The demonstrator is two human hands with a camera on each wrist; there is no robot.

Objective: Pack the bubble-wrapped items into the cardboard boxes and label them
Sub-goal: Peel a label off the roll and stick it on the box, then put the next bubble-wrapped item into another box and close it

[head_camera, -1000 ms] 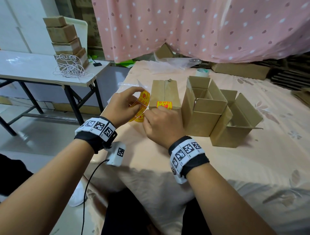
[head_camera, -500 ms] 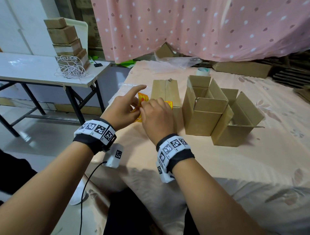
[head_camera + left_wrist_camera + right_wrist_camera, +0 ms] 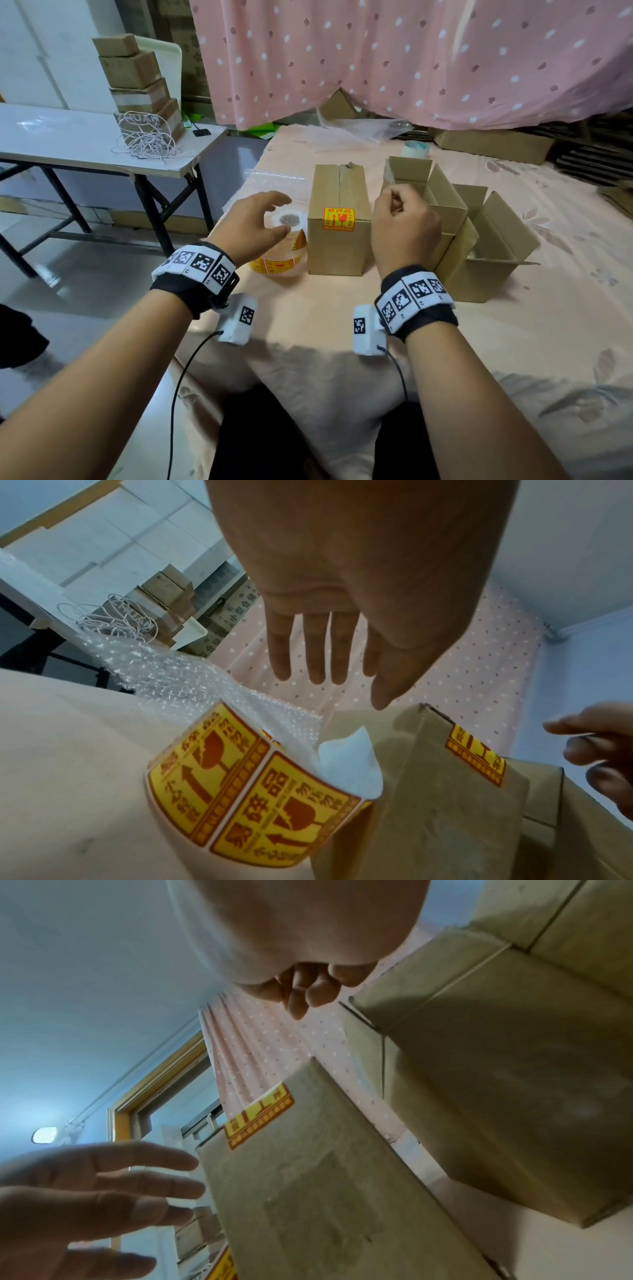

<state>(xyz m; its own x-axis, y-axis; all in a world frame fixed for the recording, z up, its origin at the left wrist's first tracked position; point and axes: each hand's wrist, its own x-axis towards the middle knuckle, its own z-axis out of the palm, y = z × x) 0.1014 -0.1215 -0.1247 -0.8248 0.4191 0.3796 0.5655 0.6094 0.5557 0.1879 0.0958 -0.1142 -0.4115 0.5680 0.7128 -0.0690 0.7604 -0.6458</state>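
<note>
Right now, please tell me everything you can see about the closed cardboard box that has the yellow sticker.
The closed box is plain brown cardboard, standing upright on the pink cloth, its top flaps shut along a centre seam. A yellow and red fragile sticker wraps over its near top edge. The label roll stands close at its left, an open box at its right. Neither hand touches it.

Plain brown closed box (image 3: 337, 219) bearing a yellow label (image 3: 338, 219) with red print; the label roll (image 3: 279, 255) repeats that yellow and red; pale peach surface (image 3: 513, 342) with faint flowers; pink curtain (image 3: 411, 58), white and dusky spots
</note>
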